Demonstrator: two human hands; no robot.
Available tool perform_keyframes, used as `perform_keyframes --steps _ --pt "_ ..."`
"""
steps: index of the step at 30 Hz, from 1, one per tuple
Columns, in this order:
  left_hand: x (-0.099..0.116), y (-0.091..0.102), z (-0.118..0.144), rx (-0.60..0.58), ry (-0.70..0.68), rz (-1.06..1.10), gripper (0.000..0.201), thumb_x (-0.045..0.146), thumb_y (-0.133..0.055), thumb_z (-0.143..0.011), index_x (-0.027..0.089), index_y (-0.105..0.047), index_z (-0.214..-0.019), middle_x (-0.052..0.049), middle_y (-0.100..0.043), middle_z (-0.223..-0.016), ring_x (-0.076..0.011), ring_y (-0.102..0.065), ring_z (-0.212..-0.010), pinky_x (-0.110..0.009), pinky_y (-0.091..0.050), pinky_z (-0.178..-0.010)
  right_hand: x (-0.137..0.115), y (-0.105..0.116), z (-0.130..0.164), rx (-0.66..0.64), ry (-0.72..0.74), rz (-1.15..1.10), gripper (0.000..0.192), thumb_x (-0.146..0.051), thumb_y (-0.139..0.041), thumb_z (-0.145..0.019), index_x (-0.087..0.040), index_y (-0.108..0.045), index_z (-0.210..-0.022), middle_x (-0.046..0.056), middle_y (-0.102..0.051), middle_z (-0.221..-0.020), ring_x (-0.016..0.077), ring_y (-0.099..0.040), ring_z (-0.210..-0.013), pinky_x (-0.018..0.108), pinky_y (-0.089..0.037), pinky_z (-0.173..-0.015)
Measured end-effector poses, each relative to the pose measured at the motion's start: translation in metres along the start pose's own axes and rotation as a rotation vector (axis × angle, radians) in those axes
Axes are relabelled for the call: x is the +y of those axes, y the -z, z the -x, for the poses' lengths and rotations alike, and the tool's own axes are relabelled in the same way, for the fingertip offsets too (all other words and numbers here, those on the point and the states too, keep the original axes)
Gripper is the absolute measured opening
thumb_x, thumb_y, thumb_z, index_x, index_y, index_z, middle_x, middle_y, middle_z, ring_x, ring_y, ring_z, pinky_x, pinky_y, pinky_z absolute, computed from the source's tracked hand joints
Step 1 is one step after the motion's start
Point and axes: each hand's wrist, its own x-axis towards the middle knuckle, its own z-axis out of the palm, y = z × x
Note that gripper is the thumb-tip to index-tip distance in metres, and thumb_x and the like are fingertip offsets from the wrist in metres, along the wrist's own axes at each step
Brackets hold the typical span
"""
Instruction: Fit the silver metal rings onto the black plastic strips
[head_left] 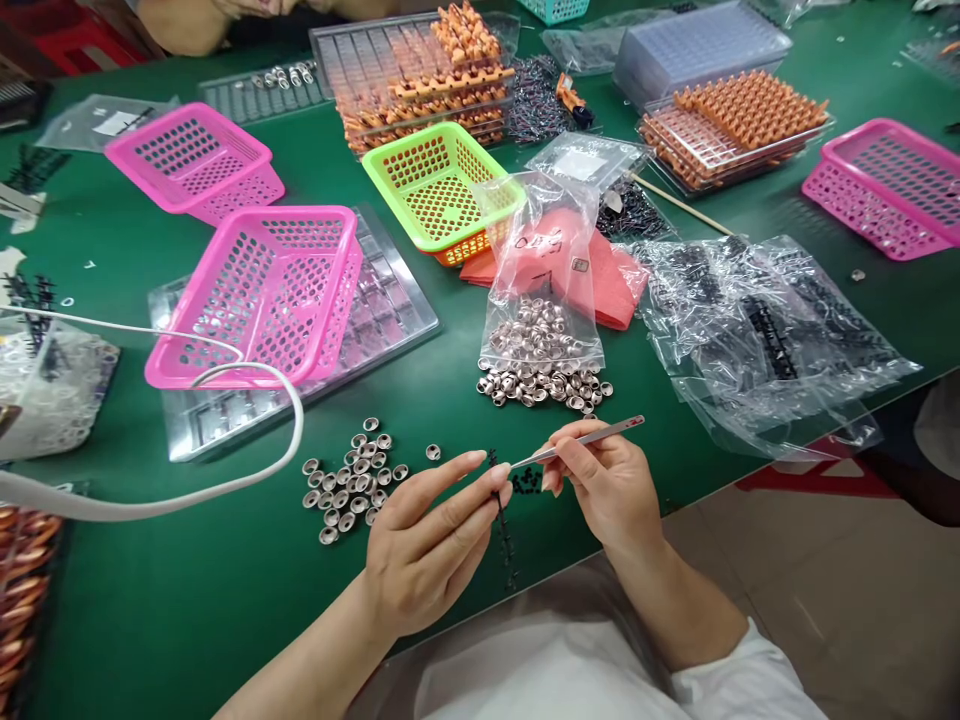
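Observation:
My left hand (431,540) is closed, pinching a thin black strip with small side prongs (506,548) between thumb and fingers; part of the strip hangs below them. In my right hand (609,490) is a pair of metal tweezers (600,432), its tips meeting my left fingertips near the strip. Whether the tweezers grip anything is too small to tell. Small black pieces (527,482) lie on the table between my hands. Left of my left hand are several silver cup-shaped rings (352,480). More silver rings (536,385) spill from a clear plastic bag (544,270) beyond my hands.
Pink baskets (262,300) and a green basket (442,190) stand ahead. A white cable (289,445) loops across the left. Clear bags with black parts (757,330) lie at right. Trays of orange parts (427,100) sit at the back, near another person's arm (184,25).

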Motion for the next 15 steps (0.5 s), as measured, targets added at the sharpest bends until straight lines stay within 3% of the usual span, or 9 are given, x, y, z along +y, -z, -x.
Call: perform_keyframes --steps 9,15 --pt "-0.001 -0.001 -0.001 -0.003 0.025 0.052 0.032 -0.003 -0.068 -0.083 0.008 -0.070 -0.113 -0.015 -0.078 -0.113 -0.0298 -0.062 -0.126 -0.041 -0.058 -0.096 -0.002 -0.001 0.004 -0.016 0.107 0.082 0.011 -0.030 -0.071 -0.091 -0.020 -0.071 -0.092 0.002 -0.076 -0.077 0.0112 -0.070 -0.060 0.021 -0.058 -0.056" --pt "0.000 -0.006 -0.007 0.077 0.247 0.298 0.039 -0.005 -0.063 -0.085 0.014 -0.072 -0.118 -0.012 -0.077 -0.117 -0.0231 -0.068 -0.118 -0.036 -0.056 -0.101 -0.002 -0.004 0.015 -0.002 0.344 0.323 0.010 -0.018 -0.065 -0.094 -0.024 -0.071 -0.100 0.001 -0.077 -0.093 0.0101 -0.073 -0.068 0.021 -0.062 -0.064"
